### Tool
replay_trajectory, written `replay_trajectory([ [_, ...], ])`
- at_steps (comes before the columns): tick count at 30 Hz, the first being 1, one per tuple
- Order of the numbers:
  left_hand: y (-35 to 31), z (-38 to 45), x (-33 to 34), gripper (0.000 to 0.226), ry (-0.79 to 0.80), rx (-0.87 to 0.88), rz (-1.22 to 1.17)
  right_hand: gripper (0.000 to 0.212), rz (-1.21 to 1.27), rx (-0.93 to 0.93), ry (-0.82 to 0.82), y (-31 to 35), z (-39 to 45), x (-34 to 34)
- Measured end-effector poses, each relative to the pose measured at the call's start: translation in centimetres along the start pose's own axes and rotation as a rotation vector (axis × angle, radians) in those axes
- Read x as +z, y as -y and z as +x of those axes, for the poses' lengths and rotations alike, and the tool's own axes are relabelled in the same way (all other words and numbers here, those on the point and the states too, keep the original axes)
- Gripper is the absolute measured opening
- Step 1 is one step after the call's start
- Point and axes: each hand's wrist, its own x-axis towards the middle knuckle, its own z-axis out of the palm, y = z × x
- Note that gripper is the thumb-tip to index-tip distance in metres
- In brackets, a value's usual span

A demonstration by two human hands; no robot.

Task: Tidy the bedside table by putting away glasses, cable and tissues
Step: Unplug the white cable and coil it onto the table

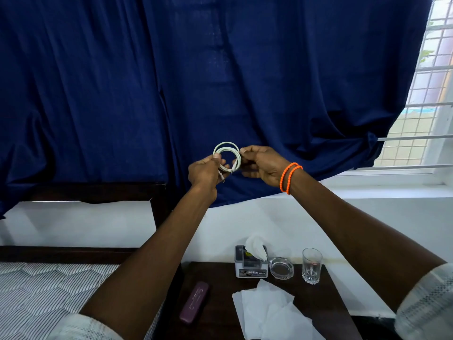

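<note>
White cable: wound into a small coil of a few loops, held up in the air in front of the curtain, near the middle of the view; one plug end hangs from the coil at about 7 o'clock.
Left hand: pinching the coil at its 8 o'clock side, thumb on top, fingers curled under.
Right hand: pinching the coil at its 3 o'clock side between thumb and forefinger; two orange bands circle the wrist.
Curtain: dark blue cloth behind both hands, filling the view from 9 through 12 to 2 o'clock.
Bedside table: dark wood, at 5 to 6 o'clock, well below the cable.
Tissue box: grey and white, upright at the table's far edge; one white tissue stands up out of its top.
Loose tissues: white sheets spread flat on the table at its near side, overlapping.
Glass dish: clear, shallow, just beside the box at its 3 o'clock; nothing visible in it.
Tumbler: clear, upright, at 3 o'clock of the dish; I cannot tell whether it holds any liquid.
Glasses case: purple, closed, lying at the table's 9 o'clock edge; contents hidden.
Bed: striped mattress at 8 o'clock.
Window: barred, bright, at 2 to 3 o'clock.
</note>
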Motion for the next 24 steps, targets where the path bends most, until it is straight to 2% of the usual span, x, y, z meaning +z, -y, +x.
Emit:
replay_trajectory([
  [3, 0.1, -0.1, 0.0, 0.013, -0.04, 0.048, 0.026, 0.033, -0.104, -0.021, 0.027, -0.2, -0.3, 0.3],
  [5, 0.2, -0.2, 0.1, 0.014, -0.081, 0.103, 0.104, 0.041, -0.277, -0.044, -0.04, -0.6, -0.5, 1.0],
  [7, 0.4, -0.5, 0.3, 0.015, -0.127, 0.158, 0.159, 0.039, -0.349, -0.042, -0.15, -1.3, -0.5, 1.8],
  [9, 0.7, -0.7, 0.4, 0.015, -0.151, 0.199, 0.183, 0.037, -0.248, 0.003, -0.183, -1.7, -0.6, 2.4],
  [12, 1.0, -0.9, 0.4, 0.018, -0.157, 0.233, 0.2, 0.036, -0.061, 0.055, -0.133, -1.8, -1.1, 3.0],
  [16, 0.9, -0.5, -0.1, 0.024, -0.174, 0.225, 0.157, 0.025, -0.015, 0.111, 0.075, -1.8, -1.9, 3.1],
  [18, 0.8, -0.1, -0.4, 0.023, -0.185, 0.203, 0.131, 0.024, -0.087, 0.09, 0.106, -1.9, -1.9, 2.6],
  [21, 0.6, 0.2, -0.7, 0.021, -0.183, 0.161, 0.086, 0.033, -0.306, 0.028, 0.002, -1.9, -1.5, 1.7],
  [24, 0.8, 0.2, -0.8, 0.02, -0.149, 0.117, 0.071, 0.031, -0.488, -0.034, -0.085, -2.3, -1.1, 0.8],
])
